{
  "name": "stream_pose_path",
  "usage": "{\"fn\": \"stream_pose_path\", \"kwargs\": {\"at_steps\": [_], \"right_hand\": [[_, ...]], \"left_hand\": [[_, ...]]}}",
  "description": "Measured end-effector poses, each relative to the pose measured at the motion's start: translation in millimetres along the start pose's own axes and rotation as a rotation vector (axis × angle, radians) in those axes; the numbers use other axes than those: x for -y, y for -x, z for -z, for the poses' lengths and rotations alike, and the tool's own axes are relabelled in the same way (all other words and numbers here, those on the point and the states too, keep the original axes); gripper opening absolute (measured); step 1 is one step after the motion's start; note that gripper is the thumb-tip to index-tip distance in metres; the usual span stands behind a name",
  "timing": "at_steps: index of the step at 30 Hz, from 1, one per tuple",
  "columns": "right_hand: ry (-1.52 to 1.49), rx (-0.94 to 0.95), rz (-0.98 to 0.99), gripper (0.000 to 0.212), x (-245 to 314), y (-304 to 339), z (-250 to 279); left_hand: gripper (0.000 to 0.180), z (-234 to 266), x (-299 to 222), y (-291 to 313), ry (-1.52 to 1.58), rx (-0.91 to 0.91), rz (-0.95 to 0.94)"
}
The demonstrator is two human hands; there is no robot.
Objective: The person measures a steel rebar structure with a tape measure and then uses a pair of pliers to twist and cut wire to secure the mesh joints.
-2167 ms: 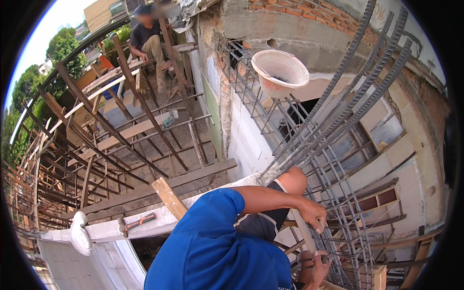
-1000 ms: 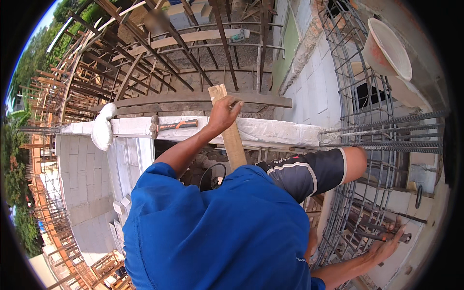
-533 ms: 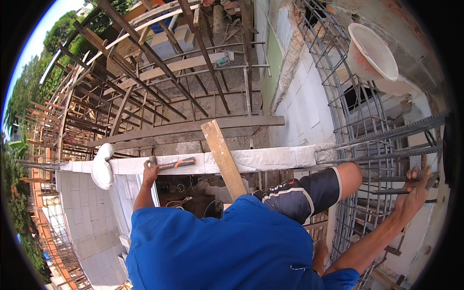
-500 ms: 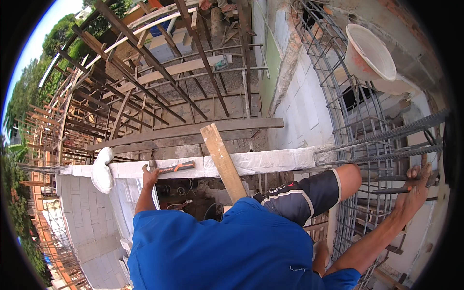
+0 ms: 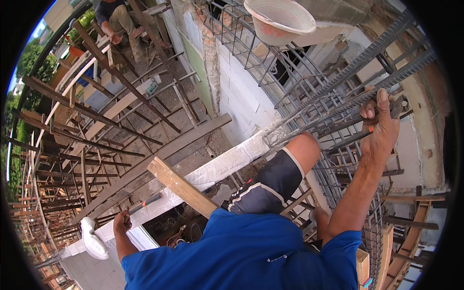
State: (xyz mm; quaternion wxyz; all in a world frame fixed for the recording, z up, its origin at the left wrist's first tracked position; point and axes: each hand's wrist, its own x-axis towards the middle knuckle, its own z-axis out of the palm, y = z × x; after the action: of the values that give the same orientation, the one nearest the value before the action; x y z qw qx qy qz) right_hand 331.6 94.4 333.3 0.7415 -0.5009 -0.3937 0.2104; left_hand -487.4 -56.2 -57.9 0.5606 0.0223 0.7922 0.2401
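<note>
My right hand is raised and wrapped around the slanting bars of a steel rebar cage. It also holds a pair of pincers with a reddish handle against the bars. My left hand reaches down to the top of a low white block wall, its fingers curled at the end of a hammer that lies there. Whether it grips the handle or the wall is unclear. A wooden plank leans up between the wall and my bent knee.
A pale bucket sits on the cage above. Below lie sloping timber props and scaffold boards. Another person sits on them at the far top. A white cap hangs on the wall's end.
My right hand has shifted higher on the rebar bars, still with the pincers. My left hand stays at the hammer on the wall. The view has swung left.
</note>
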Motion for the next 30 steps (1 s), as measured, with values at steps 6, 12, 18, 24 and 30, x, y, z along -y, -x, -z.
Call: {"fn": "stream_pose_path", "kwargs": {"at_steps": [6,12,18,24,30], "right_hand": [[0.056,-0.024,0.032,0.025,-6.2,2.7,8.3],[0.140,0.015,-0.060,0.027,-1.2,2.4,7.3],[0.300,0.030,-0.021,0.029,6.6,0.2,-1.0],[0.429,-0.026,-0.004,0.023,14.6,2.5,-6.1],[0.488,0.011,-0.046,0.020,12.3,-2.3,-5.5]], "left_hand": [[0.025,-37.8,-104.3,2.2,-0.055,-0.159,-0.292],[0.022,-93.8,-279.7,0.1,0.347,-0.235,-0.618],[0.021,-204.1,-465.4,-6.2,0.885,0.104,-0.670],[0.008,-325.0,-580.8,-20.2,1.164,0.379,-0.644],[0.007,-386.7,-636.0,-42.5,1.422,0.407,-0.560]]}}
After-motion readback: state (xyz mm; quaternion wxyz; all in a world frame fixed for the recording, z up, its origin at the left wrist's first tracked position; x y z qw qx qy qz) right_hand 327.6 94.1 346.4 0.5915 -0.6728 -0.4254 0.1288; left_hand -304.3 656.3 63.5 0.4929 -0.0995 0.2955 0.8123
